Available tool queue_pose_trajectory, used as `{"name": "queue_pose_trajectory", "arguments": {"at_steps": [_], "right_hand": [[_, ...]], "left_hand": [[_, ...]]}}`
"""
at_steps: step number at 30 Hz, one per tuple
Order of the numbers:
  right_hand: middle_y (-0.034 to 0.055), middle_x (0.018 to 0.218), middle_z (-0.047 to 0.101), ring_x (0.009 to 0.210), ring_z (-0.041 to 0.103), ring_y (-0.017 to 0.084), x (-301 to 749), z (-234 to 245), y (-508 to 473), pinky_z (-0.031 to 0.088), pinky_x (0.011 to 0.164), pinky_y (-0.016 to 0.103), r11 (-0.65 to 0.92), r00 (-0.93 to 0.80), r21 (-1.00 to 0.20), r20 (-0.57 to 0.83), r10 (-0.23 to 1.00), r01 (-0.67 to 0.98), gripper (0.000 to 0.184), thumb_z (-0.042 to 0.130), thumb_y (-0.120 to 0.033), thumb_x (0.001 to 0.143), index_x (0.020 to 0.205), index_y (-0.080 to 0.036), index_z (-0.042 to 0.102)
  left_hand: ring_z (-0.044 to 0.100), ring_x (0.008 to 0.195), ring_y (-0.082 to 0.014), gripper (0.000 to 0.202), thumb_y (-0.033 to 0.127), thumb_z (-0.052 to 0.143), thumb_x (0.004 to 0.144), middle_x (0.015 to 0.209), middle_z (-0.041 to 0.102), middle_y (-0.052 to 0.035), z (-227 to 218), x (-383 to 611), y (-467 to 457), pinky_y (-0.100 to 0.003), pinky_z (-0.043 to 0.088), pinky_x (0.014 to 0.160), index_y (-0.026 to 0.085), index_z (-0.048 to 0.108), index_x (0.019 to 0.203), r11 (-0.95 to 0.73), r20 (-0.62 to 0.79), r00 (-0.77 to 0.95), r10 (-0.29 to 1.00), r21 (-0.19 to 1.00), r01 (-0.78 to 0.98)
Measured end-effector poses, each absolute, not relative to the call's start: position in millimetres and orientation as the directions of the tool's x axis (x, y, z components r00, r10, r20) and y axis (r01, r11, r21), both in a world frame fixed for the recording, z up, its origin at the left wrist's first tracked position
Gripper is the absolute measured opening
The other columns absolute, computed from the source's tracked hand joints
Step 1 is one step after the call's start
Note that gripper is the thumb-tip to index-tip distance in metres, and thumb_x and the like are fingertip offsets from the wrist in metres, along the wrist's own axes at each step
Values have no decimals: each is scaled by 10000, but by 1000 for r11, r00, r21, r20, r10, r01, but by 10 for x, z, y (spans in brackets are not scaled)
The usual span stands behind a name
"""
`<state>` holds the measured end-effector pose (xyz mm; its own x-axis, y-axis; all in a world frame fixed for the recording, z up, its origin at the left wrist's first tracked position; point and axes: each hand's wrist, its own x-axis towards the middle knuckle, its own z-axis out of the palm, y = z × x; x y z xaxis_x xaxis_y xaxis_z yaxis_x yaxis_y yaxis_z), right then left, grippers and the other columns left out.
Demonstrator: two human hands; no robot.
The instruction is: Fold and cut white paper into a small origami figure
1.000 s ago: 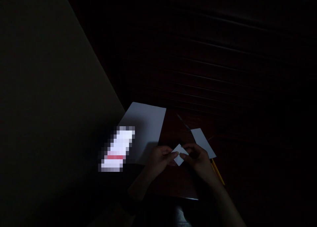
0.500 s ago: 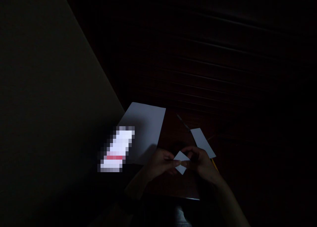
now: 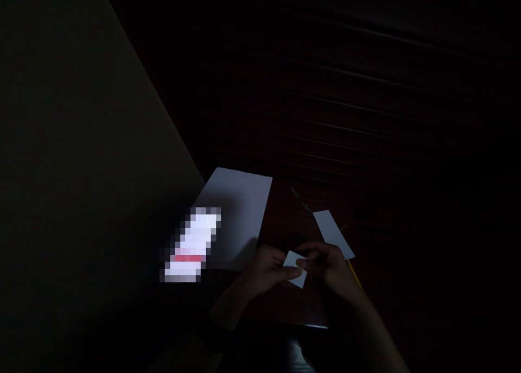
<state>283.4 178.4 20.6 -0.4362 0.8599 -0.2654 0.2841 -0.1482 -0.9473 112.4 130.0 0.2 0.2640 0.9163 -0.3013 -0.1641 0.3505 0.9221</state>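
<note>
A small white piece of paper [image 3: 290,259], four-sided and perhaps folded, is held between both hands above the dark tabletop. My left hand [image 3: 267,269] grips it from the left, its thumb lying across the lower face. From the right, my right hand [image 3: 326,264] pinches it, with the thumb near the middle of the paper and the index finger arched above. The fingers behind the paper are mostly hidden. Beyond the right hand lies a white paper strip [image 3: 332,233], with a yellow stick-like object [image 3: 355,273] partly showing below it.
A large white sheet [image 3: 240,204] lies at the left of the dark wooden table [image 3: 285,313]. A bright pixelated screen-like rectangle [image 3: 193,242] overlaps its left side. A thin dark object [image 3: 301,200] touches the strip's far corner. A pale wall [image 3: 81,118] rises at left.
The small paper has turned slightly and shifted a little left in the hands. My thumbs, earlier tip to tip, now overlap in height, the right one higher on the paper.
</note>
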Motion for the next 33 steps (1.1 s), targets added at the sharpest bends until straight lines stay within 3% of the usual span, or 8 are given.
{"name": "queue_pose_trajectory", "arguments": {"at_steps": [4,7,11,16,21,28,33], "right_hand": [[19,626,629,546,576,138,2819,220,1765,435,504,231,-156,-484,-956,-261,835,247,342,563,-431,778,979,-156,587],[36,625,639,539,581,129,2783,174,1732,418,483,211,-165,-568,-939,-316,760,302,347,524,-468,797,821,-134,613],[31,579,623,495,552,110,2729,101,1702,404,475,203,-166,-570,-943,-308,762,289,420,479,-494,815,683,-123,626],[-13,455,548,398,472,90,2729,103,1686,344,417,196,-173,-552,-945,-305,776,279,393,536,-479,783,613,-138,635],[-26,414,513,381,417,80,2719,148,1648,293,407,196,-63,-590,-936,-270,761,347,390,549,-464,779,565,-151,642],[-4,545,596,531,530,114,2668,186,1646,369,519,205,112,-573,-920,-136,808,376,382,510,-446,813,601,-159,646],[-5,508,588,455,516,110,2707,141,1661,340,444,200,61,-571,-911,-203,796,408,414,472,-470,826,641,-161,675]], "left_hand": [[653,722,-227,286,330,672,679,802,698,-115,47,1085,1338,-329,530,637,93,687,839,348,-326,125,937,898,-268],[641,745,-224,275,343,668,683,797,694,-104,67,1082,1356,-325,516,669,96,689,802,313,-325,7,946,903,-295],[630,721,-213,249,347,664,681,735,692,-79,136,1129,1350,-286,481,661,104,690,732,258,-286,-107,952,940,-223],[609,623,-180,236,357,660,674,634,667,-50,237,1198,1340,-253,447,581,121,676,677,298,-331,-113,937,924,-239],[564,562,-144,192,321,710,620,582,635,-20,200,1201,1355,-216,394,510,135,678,657,289,-348,-215,913,920,-264],[574,575,-149,207,340,704,632,602,654,-28,133,1168,1369,-223,406,531,135,685,650,276,-331,-210,920,927,-255],[576,561,-150,225,356,690,647,589,650,-29,159,1193,1354,-225,401,511,131,683,660,270,-320,-220,922,936,-227]]}}
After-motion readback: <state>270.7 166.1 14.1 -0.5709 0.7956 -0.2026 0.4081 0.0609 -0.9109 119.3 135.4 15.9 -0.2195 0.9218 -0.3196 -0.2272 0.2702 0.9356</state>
